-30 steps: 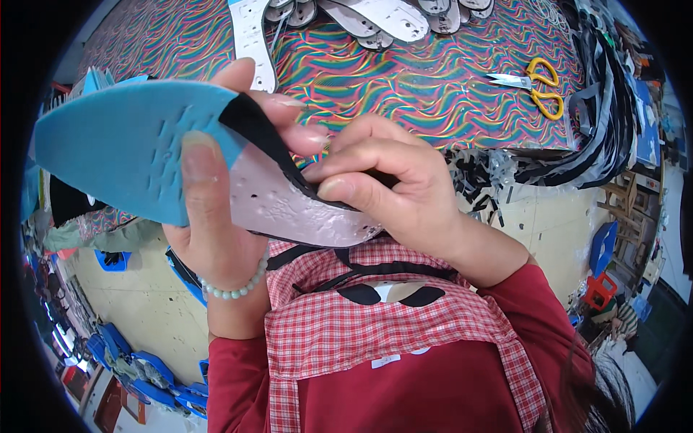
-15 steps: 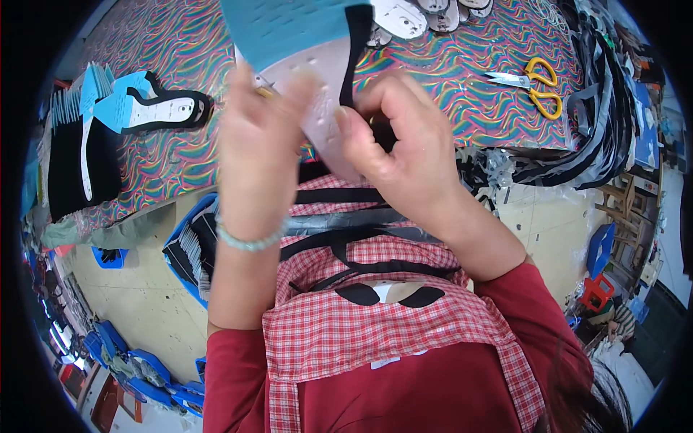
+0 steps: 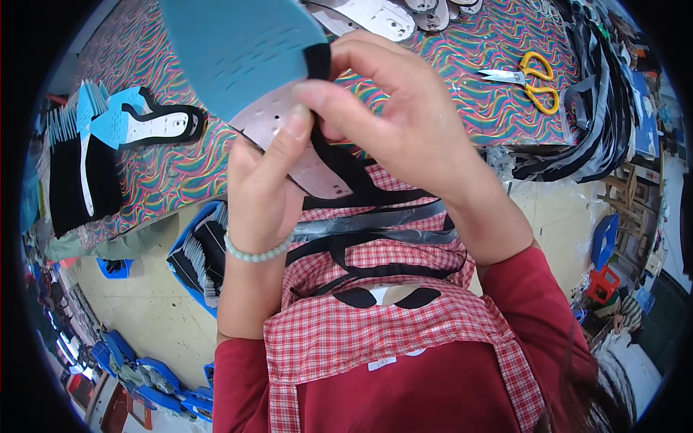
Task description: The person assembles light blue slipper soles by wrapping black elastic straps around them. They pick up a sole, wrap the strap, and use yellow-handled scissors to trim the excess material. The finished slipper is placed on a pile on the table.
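Held up over the near edge of the table is a shoe insole (image 3: pixel 242 61), blue with small slits at one end and pale pink with small holes at the other. A black edging strip (image 3: pixel 315 61) runs along its right side and hangs below. My left hand (image 3: pixel 263 180), with a pale bead bracelet, grips the pink part, thumb on top and the other fingers hidden underneath. My right hand (image 3: pixel 404 119) pinches the strip against the insole's right edge between thumb and bent fingers.
The patterned table (image 3: pixel 462 94) carries yellow-handled scissors (image 3: pixel 530 81), several pale insole pieces (image 3: pixel 375 18) at the back and a stack of blue and black pieces (image 3: pixel 86 159) on the left. Black strips (image 3: pixel 599 123) hang off the right end. A blue bin (image 3: pixel 198 245) stands below.
The insole has shifted left and turned, showing more of its blue end. My left thumb now presses its pink face; my right hand has moved up along the black-edged side.
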Demonstrator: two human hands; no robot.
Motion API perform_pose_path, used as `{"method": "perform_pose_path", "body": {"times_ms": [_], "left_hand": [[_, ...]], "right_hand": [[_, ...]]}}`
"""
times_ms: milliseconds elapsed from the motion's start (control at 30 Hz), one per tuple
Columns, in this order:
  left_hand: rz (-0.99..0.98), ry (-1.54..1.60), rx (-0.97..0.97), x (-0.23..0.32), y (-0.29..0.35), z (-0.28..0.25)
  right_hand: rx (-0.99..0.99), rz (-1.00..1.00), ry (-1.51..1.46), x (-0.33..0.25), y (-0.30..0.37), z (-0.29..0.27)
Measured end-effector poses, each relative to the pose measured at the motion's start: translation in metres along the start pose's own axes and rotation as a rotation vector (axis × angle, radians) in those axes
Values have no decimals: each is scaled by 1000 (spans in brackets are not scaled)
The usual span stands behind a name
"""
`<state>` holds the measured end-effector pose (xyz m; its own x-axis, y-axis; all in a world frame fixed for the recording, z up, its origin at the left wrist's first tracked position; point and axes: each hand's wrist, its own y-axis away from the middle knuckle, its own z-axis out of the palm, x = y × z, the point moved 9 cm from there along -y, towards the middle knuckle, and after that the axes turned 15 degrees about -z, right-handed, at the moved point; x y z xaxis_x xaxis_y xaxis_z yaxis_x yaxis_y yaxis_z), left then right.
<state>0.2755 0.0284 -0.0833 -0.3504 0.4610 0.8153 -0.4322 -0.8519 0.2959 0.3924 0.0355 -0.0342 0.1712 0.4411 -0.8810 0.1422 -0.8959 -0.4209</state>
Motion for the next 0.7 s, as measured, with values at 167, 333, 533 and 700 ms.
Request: {"method": "perform_pose_path", "body": {"times_ms": [167, 333, 533, 700], "left_hand": [[47, 44, -201, 10, 3, 5], [239, -63, -211, 39, 4, -1], [162, 347, -198, 38, 10, -1], [128, 589, -311, 44, 13, 0]], "right_hand": [[-73, -17, -198, -18, -11, 7], [-77, 342, -486, 26, 37, 18], [-162, -530, 461, -54, 14, 3], [-284, -344, 543, -45, 26, 10]]}}
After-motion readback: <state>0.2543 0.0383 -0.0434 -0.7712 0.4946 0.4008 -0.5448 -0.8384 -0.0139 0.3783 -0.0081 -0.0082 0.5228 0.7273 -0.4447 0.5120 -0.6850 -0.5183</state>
